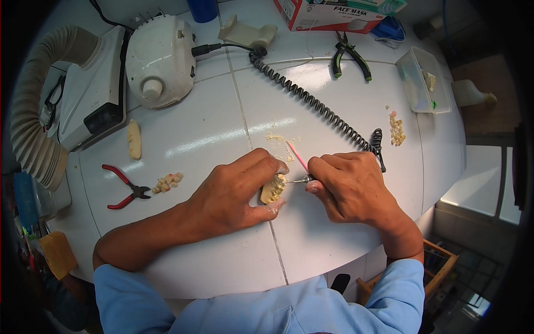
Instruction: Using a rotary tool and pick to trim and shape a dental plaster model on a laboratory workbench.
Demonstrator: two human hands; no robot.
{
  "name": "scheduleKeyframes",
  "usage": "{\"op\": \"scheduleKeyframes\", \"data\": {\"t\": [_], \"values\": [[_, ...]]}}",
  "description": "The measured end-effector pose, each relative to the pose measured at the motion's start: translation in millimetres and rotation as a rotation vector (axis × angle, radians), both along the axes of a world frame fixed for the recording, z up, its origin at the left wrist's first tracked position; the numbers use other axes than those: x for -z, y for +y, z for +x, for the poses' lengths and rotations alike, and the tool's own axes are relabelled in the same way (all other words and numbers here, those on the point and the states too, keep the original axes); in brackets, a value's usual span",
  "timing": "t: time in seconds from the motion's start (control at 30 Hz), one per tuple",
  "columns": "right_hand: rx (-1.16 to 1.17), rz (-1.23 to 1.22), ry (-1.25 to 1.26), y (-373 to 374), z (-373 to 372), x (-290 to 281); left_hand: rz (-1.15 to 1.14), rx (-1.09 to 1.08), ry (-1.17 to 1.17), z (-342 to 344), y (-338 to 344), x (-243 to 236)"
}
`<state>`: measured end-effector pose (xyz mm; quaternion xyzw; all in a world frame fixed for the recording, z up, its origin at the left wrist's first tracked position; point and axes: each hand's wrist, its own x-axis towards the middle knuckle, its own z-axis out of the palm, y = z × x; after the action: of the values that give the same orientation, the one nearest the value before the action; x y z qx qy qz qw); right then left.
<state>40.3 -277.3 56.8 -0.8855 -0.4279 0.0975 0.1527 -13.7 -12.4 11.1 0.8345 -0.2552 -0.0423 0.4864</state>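
Note:
My left hand (245,189) grips a yellowish dental cast (273,190) between thumb and fingers, low over the white tiled table. A rotary handpiece (307,178) sits in my right hand (350,186), most of its body hidden by the fingers. Its thin metal bit points left and meets the cast's toothed edge, or comes very close to it. White dust coats the fingertips of both hands. Just beyond the hands lies a pink stick-like tool (297,155), its near end running behind my right hand. Yellow shavings (276,137) are scattered by its tip.
A white control unit (160,61) feeds a coiled black cord (314,100) across the table. Red-handled cutters (127,188) and small tooth-like pieces (167,182) lie left; more pieces (396,131) lie right. Green-black pliers (350,57), a plastic tub (424,83) and a ribbed hose (30,111) surround the work area.

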Motion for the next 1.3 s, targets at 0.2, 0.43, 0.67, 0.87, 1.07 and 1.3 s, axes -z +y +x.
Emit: {"op": "scheduleKeyframes", "data": {"t": [0.2,0.43,0.67,0.87,1.07,1.3], "values": [[0.001,-0.003,0.007,-0.7,0.3,0.2,0.013,0.006,0.035,0.5,0.2,-3.9],[0.004,-0.016,0.014,-1.0,0.1,0.0,0.004,0.006,0.029,0.4,-0.1,-3.0],[0.0,-0.008,0.021,-1.1,0.3,-0.4,0.013,0.005,0.029,0.6,0.2,-2.9],[0.005,-0.014,0.013,-0.9,0.1,0.6,0.007,0.001,0.044,0.0,-0.1,-3.0],[0.01,-0.012,0.013,-1.0,-0.1,-0.2,0.004,0.008,0.043,0.6,-0.1,-4.3],[0.011,-0.009,0.015,-0.8,0.1,0.3,0.024,0.011,0.046,0.5,0.4,-4.7]]}}
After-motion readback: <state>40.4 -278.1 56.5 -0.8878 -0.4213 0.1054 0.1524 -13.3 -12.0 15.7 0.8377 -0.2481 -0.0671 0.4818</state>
